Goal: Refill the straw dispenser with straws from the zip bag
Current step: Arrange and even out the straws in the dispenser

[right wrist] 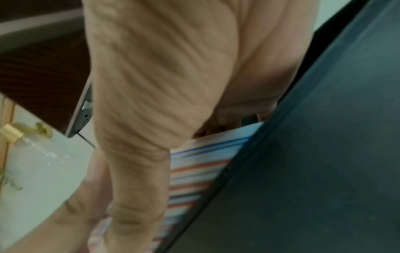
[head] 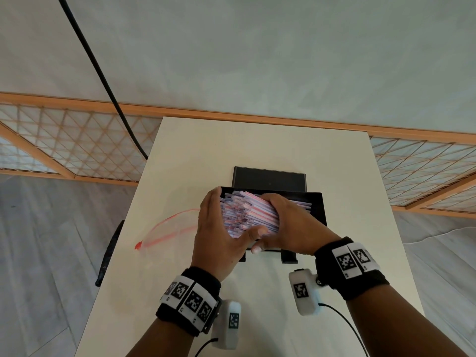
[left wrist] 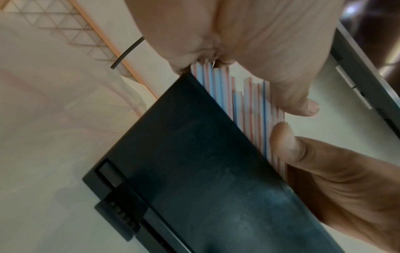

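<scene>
A thick bundle of red- and blue-striped white straws (head: 247, 212) lies across the open top of the black straw dispenser (head: 315, 202), whose lid (head: 269, 179) stands tipped back. My left hand (head: 213, 220) lies flat against the bundle's left ends, fingers straight and thumb stretched along its near side. From the right, my right hand (head: 296, 228) grips over the bundle, thumb underneath. The left wrist view shows the straws (left wrist: 249, 102) just above the dispenser wall (left wrist: 205, 171). The right wrist view shows the straws (right wrist: 194, 171) beside that wall (right wrist: 314, 171). The clear zip bag (head: 167, 230) with a red zipper lies flat on the left.
The dispenser stands mid-way on a narrow pale table (head: 257, 145). A black cable (head: 103, 81) hangs down at the far left. A dark chair edge (head: 108, 253) sits by the table's left side. A wood-framed lattice panel (head: 77, 145) runs behind.
</scene>
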Action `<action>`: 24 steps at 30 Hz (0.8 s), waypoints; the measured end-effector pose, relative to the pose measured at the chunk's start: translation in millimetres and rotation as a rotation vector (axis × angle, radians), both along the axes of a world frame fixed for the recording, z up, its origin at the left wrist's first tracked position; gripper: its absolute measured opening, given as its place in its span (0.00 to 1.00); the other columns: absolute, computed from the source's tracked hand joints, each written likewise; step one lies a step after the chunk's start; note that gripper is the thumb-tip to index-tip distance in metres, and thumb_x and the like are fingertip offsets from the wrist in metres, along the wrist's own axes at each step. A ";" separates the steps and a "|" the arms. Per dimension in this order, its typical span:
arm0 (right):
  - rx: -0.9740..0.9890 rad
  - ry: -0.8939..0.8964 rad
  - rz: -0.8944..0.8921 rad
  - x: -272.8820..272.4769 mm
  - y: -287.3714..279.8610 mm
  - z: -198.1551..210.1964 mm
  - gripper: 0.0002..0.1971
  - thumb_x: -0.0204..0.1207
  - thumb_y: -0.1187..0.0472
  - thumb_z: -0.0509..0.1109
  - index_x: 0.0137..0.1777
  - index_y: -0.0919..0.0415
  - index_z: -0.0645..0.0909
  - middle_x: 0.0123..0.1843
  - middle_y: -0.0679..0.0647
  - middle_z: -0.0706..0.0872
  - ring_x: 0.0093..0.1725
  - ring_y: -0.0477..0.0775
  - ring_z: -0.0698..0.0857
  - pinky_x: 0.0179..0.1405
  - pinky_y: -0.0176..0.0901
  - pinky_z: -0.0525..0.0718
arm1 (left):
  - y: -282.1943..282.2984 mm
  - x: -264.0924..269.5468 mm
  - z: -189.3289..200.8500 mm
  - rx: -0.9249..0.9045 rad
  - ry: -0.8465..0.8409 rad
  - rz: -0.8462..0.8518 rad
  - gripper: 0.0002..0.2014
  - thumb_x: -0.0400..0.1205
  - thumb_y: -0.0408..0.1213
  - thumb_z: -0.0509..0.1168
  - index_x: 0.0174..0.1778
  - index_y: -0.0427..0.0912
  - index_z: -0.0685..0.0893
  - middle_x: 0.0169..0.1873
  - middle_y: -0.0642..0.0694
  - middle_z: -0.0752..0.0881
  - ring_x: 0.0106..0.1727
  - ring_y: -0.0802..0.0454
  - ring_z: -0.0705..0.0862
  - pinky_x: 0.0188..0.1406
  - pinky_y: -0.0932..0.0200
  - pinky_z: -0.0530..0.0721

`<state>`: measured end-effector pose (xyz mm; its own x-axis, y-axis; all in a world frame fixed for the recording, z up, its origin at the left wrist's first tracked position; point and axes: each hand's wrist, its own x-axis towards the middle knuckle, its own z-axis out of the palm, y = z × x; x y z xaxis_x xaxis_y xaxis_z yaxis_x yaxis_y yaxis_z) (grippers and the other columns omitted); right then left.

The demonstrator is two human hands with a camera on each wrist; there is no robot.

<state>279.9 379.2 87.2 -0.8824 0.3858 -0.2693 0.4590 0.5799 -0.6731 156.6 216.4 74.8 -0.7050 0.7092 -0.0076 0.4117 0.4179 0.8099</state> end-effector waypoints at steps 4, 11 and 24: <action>0.024 -0.016 0.024 -7.1 2.2 2.6 0.55 0.52 0.35 0.89 0.79 0.45 0.67 0.69 0.40 0.75 0.68 0.45 0.74 0.71 0.51 0.79 | -2.0 -0.7 -1.4 -0.005 0.001 0.004 0.63 0.61 0.78 0.68 0.86 0.49 0.52 0.83 0.51 0.61 0.83 0.52 0.66 0.76 0.46 0.77; 0.034 -0.106 0.090 -14.4 5.1 3.3 0.57 0.50 0.35 0.90 0.79 0.44 0.67 0.70 0.42 0.77 0.69 0.47 0.75 0.72 0.54 0.79 | -2.9 0.3 3.3 0.023 -0.014 0.009 0.63 0.62 0.72 0.72 0.87 0.45 0.53 0.84 0.52 0.59 0.82 0.56 0.65 0.75 0.61 0.73; -0.070 -0.142 0.114 -24.8 14.9 4.6 0.53 0.45 0.34 0.90 0.72 0.40 0.70 0.62 0.38 0.83 0.59 0.42 0.84 0.64 0.53 0.86 | -2.7 -3.2 -0.7 0.071 -0.015 -0.016 0.58 0.64 0.76 0.67 0.85 0.46 0.59 0.81 0.52 0.62 0.79 0.58 0.69 0.73 0.62 0.77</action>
